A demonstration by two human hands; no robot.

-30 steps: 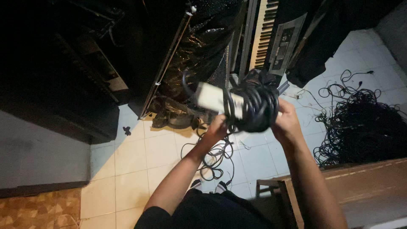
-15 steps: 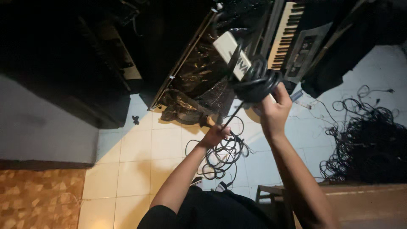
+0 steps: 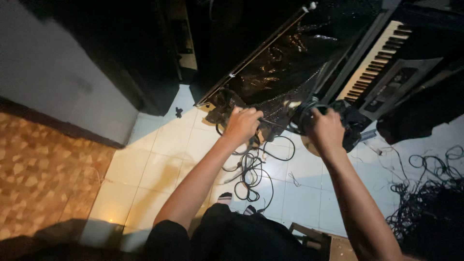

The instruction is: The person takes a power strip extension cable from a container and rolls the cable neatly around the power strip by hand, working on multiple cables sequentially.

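Observation:
My right hand (image 3: 325,129) grips a coiled bundle of black cable (image 3: 303,115) held out in front of me. My left hand (image 3: 241,124) is closed around a strand of the same cable (image 3: 274,124) that runs taut across to the coil. More loose black cable (image 3: 251,166) hangs and lies on the pale tiled floor below my hands. The white power adapter seen earlier is hidden behind the coil.
An electronic keyboard (image 3: 374,60) leans at the upper right. A shiny black plastic sheet (image 3: 285,63) covers something behind the hands. A heap of black cables (image 3: 425,193) lies at the right. A wooden stool corner (image 3: 311,237) is near my legs. Patterned brown flooring (image 3: 43,164) is at left.
Both hands came down from a raised position. My left hand moved up from the hanging cable and now grips a strand pulled taut beside the coil.

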